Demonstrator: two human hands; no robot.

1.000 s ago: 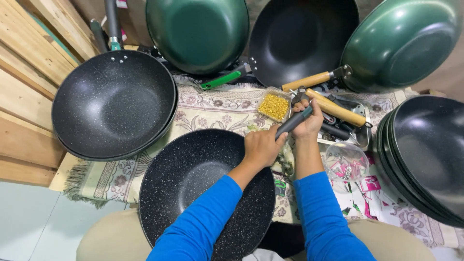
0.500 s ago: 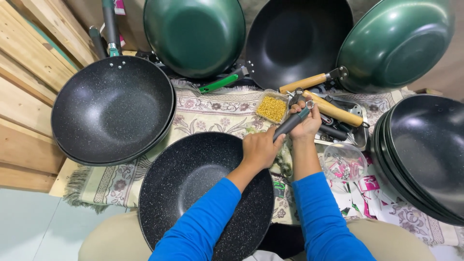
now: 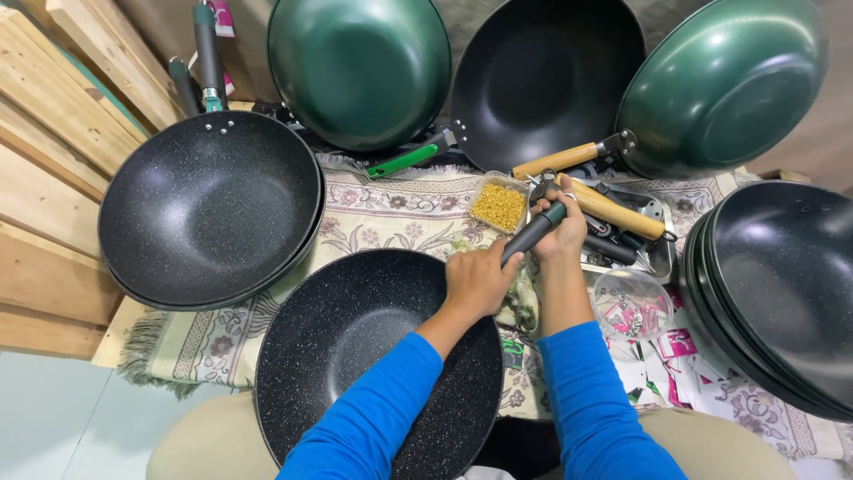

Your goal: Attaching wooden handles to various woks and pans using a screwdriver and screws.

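Note:
A black speckled wok (image 3: 355, 347) rests on my lap, its rim toward the patterned cloth. My left hand (image 3: 477, 280) grips the wok's rim where a dark grey handle (image 3: 531, 234) meets it. My right hand (image 3: 562, 229) is closed around the far end of that handle, with a small metal tool at its fingertips. A clear box of small yellow fasteners (image 3: 498, 204) lies just beyond both hands. Blue sleeves cover both forearms.
A stack of black speckled woks (image 3: 209, 209) lies left, another stack (image 3: 782, 284) right. Green woks (image 3: 360, 67) (image 3: 724, 84) and a black one (image 3: 546, 76) lean at the back. A metal tray with wooden handles (image 3: 622, 213), a clear bowl of parts (image 3: 629, 305) and wooden planks (image 3: 44, 133) surround them.
Both hands keep their grip on the handle and the wok. The view shifts only slightly; nothing else has moved.

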